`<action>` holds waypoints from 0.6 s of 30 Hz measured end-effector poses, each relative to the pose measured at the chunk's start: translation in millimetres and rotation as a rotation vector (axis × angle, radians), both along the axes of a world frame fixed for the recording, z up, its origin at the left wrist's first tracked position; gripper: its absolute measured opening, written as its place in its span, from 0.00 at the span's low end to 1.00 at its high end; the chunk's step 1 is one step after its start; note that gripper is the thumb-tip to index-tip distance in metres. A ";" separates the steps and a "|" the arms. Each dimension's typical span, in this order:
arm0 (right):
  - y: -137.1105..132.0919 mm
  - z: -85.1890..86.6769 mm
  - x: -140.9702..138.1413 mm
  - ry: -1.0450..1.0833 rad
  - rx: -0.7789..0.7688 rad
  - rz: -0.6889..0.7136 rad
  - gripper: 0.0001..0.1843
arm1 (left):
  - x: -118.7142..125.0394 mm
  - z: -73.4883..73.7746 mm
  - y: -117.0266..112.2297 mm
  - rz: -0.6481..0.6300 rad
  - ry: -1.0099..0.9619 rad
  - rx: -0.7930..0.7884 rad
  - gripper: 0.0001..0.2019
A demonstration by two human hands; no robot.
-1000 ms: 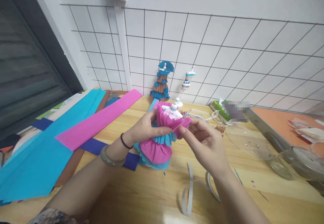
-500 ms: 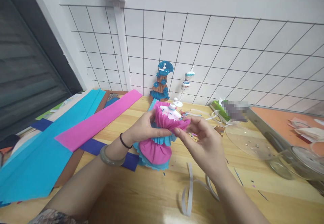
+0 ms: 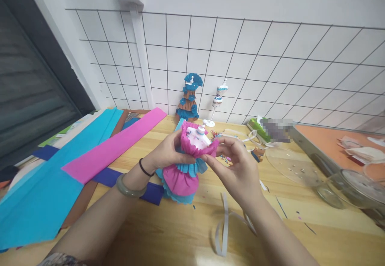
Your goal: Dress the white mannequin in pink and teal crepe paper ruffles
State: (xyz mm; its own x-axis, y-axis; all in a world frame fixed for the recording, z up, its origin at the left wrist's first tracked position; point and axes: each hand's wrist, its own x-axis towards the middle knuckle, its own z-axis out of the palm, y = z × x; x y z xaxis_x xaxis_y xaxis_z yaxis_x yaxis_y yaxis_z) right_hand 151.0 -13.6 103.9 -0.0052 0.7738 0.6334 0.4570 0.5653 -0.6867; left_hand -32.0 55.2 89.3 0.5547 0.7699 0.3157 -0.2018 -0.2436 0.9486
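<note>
A small white dress form wears a layered crepe paper dress in pink and light blue. Around its chest runs a gathered pink crepe paper strip. My left hand wraps the left side of the form, its thumb pressing the strip at the front. With thumb and fingers, my right hand pinches the strip's right end, which stands a little off the form. The fingertips behind the form are hidden.
At left lie long crepe paper sheets in blue and pink. A blue-and-brown paper dress and another small dress form stand by the wall grid. White tape curls in front; a glass jar is at right.
The dress form has tipped slightly toward me, showing more of its white top. Both hands stay on the pink strip, and the view has shifted a little.
</note>
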 end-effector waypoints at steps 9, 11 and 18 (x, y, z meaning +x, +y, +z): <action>1.5 -1.6 -1.7 0.016 -0.019 0.036 0.15 | 2.5 0.0 -1.4 0.057 -0.012 -0.039 0.38; 1.5 -2.1 -2.1 0.027 -0.023 0.032 0.14 | 3.5 -1.1 -0.9 0.078 -0.038 -0.038 0.40; 1.8 -3.7 -3.2 0.063 -0.022 0.039 0.13 | 4.7 -6.7 2.6 0.126 -0.066 0.034 0.37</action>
